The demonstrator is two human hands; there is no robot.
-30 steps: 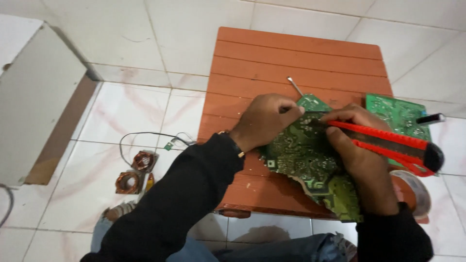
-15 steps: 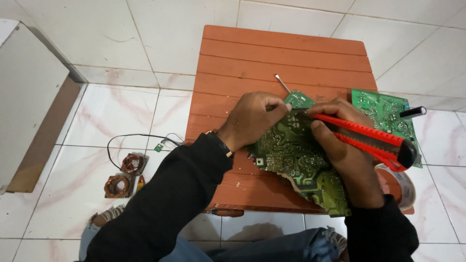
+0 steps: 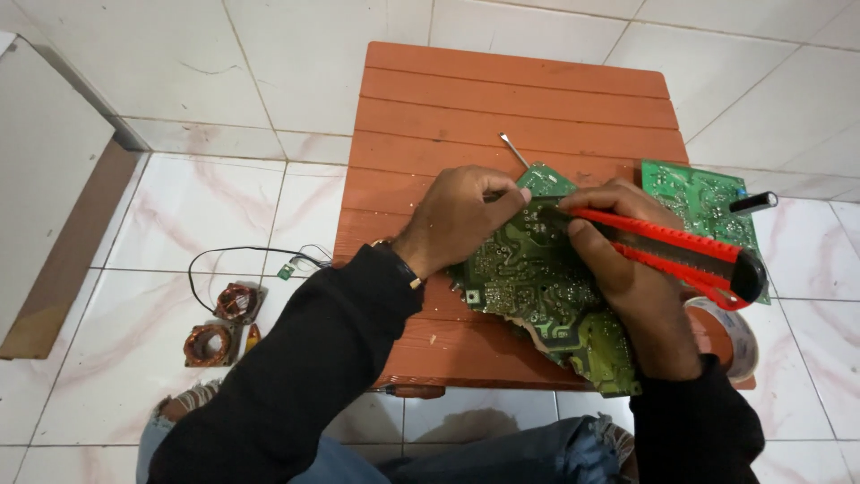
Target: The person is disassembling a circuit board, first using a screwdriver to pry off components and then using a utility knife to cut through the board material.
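The knife's blade tip is hidden under the fingers of the left hand (image 3: 461, 215) and right hand (image 3: 627, 269), so whether it touches the broken circuit board (image 3: 528, 278) cannot be told. The right hand covers the middle of the red utility knife (image 3: 681, 251) and much of the tape roll (image 3: 730, 332). The thin metal tool (image 3: 513, 150) disappears behind the board — its handle is unseen. The copper coils (image 3: 224, 323) are probably transformer windings — too small to tell. Both black sleeves (image 3: 296, 376) run off the bottom edge.
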